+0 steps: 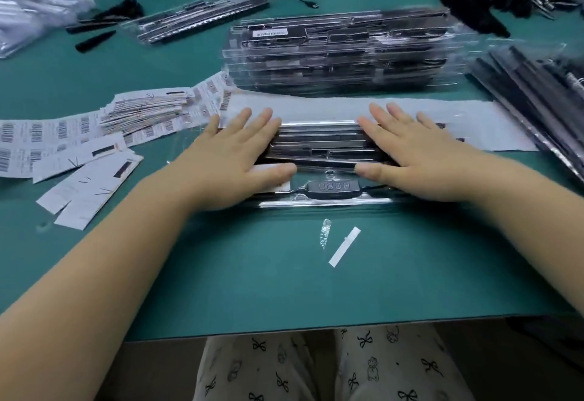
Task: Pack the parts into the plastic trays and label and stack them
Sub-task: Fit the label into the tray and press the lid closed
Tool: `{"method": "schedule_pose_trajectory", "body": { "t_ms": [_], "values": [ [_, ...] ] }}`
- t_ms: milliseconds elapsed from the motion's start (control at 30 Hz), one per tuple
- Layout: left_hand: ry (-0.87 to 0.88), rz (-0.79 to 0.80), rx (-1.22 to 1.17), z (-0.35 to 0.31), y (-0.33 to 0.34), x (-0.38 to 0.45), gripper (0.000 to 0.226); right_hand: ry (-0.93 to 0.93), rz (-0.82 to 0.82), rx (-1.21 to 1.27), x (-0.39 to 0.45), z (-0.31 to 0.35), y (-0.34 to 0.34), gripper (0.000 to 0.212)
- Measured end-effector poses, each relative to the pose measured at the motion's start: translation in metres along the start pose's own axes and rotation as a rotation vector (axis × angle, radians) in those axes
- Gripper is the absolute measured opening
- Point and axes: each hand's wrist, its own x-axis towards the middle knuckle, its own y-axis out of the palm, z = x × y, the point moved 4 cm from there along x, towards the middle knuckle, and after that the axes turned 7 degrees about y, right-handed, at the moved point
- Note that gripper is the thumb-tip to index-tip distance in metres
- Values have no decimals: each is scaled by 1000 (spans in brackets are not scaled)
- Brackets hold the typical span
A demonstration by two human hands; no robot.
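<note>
Green tabletop [284,274] is holding a clear tray [319,151] of black parts in the middle. Left hand [240,147] and right hand [414,151] are pressing flat on it, each grip spread. Push evenly so it snaps shut. Labels [63,138] are lying left, the stack [341,56] is sitting far.

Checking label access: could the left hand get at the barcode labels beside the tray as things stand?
Probably yes. The left hand lies flat on the tray, and the barcode labels sit just to its left on the table, nothing between them.
</note>
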Motion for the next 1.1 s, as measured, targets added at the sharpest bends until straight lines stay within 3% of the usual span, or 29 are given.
{"method": "schedule_pose_trajectory", "body": {
  "t_ms": [267, 400, 533, 633, 867, 933, 1000, 1100],
  "values": [
    [30, 19, -7, 1, 3, 2, 102, -3, 55, -38, 2, 1, 0, 109],
    [22, -15, 19, 1, 5, 0, 103, 3, -12, -30, 1, 2, 0, 107],
    [-131, -17, -10, 1, 5, 2, 108, 60, -39, 5, -2, 3, 1, 106],
    [-292, -41, -32, 4, 5, 2, 115, 229, -74, 28, -2, -2, 0, 114],
    [-279, 27, -23, 12, -2, -3, 108, 247, -29, 31, 1, -5, 0, 119],
    [-273, -79, -261, 29, -8, -15, 84, 250, -42, 31, 1, -5, 0, 119],
    [-345, -376, -535, 51, -12, -34, 46, 249, -51, 29, 1, -5, 1, 119],
    [-584, -735, -406, 82, -16, -63, 24, 255, -48, 29, 1, -5, 1, 119]
  ]
}}
